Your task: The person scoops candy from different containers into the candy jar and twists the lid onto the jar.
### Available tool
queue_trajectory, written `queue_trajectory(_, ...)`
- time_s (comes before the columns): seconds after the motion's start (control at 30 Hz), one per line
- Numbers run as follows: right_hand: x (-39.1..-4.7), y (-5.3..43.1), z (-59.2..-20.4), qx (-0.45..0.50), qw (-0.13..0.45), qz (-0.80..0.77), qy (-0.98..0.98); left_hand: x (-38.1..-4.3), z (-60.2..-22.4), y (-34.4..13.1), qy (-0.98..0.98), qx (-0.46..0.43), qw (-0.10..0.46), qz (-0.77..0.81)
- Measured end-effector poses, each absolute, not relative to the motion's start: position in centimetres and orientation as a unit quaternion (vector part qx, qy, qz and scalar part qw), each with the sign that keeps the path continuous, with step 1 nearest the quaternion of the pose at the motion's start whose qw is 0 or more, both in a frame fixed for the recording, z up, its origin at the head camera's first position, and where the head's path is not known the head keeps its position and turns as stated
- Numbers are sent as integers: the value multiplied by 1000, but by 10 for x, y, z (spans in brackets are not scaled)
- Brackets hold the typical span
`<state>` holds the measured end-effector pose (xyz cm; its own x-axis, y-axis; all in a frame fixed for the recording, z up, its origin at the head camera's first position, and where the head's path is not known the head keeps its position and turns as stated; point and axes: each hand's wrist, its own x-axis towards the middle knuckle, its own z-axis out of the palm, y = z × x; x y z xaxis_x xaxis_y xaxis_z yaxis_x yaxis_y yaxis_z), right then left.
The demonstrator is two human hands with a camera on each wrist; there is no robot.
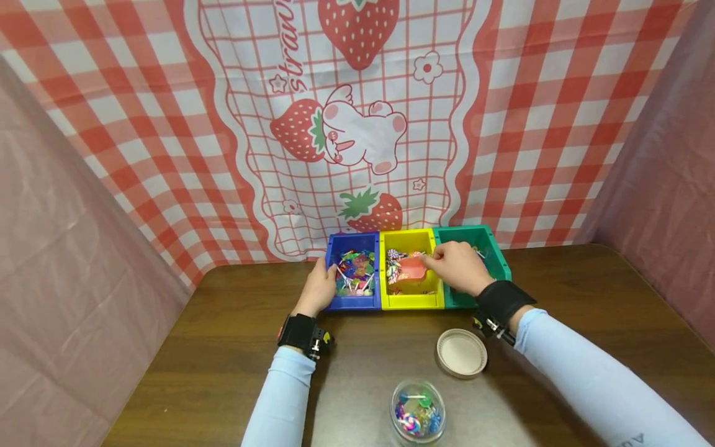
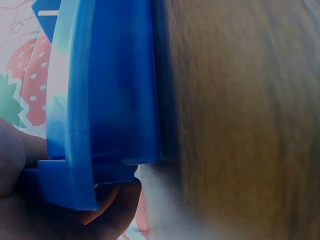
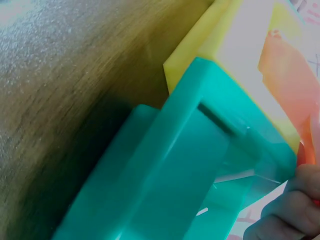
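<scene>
At the left side of the blue bin (image 1: 353, 303), my left hand (image 1: 317, 287) grips the wall, its fingers and thumb about the rim (image 2: 77, 125) in the left wrist view. Colourful candies (image 1: 355, 267) and white-sticked lollipops lie in that bin. My right hand (image 1: 459, 267) pinches the end of a coral-pink scoop (image 1: 412, 269), which is down inside the yellow bin (image 1: 412, 302) over striped swirl lollipops (image 1: 393, 273). The right wrist view shows the curled fingers (image 3: 295, 210) beside the scoop, past the rim of the green bin (image 3: 165, 135). Part of the green bin lies behind the right hand.
A clear jar (image 1: 418, 413) with mixed candies and small lollipops stands uncovered near the front of the wooden table (image 1: 223, 347). Its pale round lid (image 1: 461, 354) lies behind it to the right. A strawberry-print checked curtain (image 1: 357, 124) hangs right behind the joined bins.
</scene>
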<state>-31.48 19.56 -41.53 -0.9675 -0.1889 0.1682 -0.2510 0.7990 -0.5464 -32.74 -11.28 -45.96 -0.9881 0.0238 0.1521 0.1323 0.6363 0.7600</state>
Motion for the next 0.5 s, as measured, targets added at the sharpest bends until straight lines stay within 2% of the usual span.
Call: queue_trajectory(0.5,-312,205,-411,113,63,282,-951,-327,-460,-113,-903,-41,64,-422)
